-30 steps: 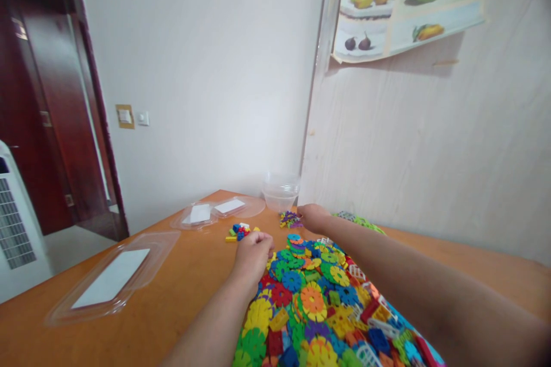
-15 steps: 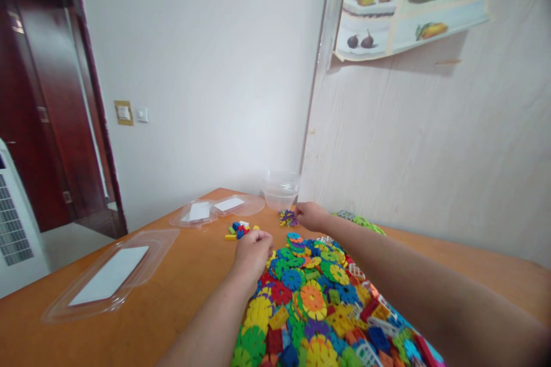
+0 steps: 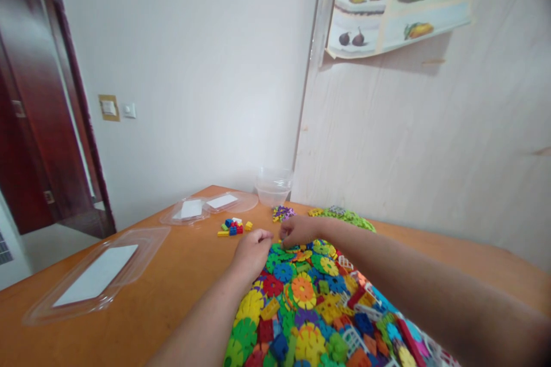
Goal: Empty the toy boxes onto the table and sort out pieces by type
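A heap of mixed plastic building pieces [image 3: 301, 289], with slotted discs, bricks and small fence shapes in many colours, spreads in front of me. My left hand [image 3: 253, 249] rests at the heap's far left edge, its fingers curled closed; whatever they hold, if anything, is hidden. Across the heap's far end reaches my right hand [image 3: 300, 230], fingers bent down and pinched at the green discs [image 3: 282, 252]; I cannot make out what is between them. Just beyond it lies a small pile of purple and yellow pieces [image 3: 283, 213]. Small coloured bricks [image 3: 235, 226] lie left of it.
Clear nested tubs [image 3: 274, 186] stand by the wall. Transparent lids with white labels [image 3: 97, 275] lie on the left of the orange table [image 3: 172, 292]. Green pieces [image 3: 350, 218] with some yellow and grey ones are piled behind my right forearm.
My right hand has come back from the purple and yellow pile to the heap's far end. My left hand stays near the heap's edge. The view has turned slightly right.
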Motion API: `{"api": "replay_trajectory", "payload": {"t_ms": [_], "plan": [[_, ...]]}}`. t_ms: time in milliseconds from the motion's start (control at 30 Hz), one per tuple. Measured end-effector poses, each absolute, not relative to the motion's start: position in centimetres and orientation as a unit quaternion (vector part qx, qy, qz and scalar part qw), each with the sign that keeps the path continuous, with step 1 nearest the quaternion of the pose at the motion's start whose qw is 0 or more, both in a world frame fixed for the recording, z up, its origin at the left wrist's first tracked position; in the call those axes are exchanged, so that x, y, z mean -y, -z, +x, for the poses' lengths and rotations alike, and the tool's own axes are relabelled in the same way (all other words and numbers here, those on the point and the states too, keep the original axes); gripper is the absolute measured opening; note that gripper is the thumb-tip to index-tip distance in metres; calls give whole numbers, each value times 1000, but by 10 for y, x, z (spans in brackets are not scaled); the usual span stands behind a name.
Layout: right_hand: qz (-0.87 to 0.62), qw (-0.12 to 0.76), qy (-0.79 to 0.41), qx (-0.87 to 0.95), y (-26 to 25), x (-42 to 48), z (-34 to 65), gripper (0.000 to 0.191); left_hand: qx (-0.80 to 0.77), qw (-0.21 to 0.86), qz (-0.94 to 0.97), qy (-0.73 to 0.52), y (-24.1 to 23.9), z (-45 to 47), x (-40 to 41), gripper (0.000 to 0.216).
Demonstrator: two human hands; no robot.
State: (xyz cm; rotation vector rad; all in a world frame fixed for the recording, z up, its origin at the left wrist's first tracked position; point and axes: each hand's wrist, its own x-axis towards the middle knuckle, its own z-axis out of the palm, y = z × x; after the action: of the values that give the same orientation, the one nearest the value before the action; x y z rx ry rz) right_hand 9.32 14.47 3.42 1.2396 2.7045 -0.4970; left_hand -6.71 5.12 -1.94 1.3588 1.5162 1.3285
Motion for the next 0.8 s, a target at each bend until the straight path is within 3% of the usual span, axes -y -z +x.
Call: {"api": "replay_trajectory", "payload": {"t_ms": [200,500,800], "plan": [[369,100,234,-894,-57,-128,106,11,-564,356,565,-486,20,-64,-51,26],[370,112,277,-880,-84,-92,140,38,-519,377,593,-487,22,-62,-55,23],[366,51,219,-903,-95,-36,182,38,-502,399,604,-473,12,-58,-45,27]]}}
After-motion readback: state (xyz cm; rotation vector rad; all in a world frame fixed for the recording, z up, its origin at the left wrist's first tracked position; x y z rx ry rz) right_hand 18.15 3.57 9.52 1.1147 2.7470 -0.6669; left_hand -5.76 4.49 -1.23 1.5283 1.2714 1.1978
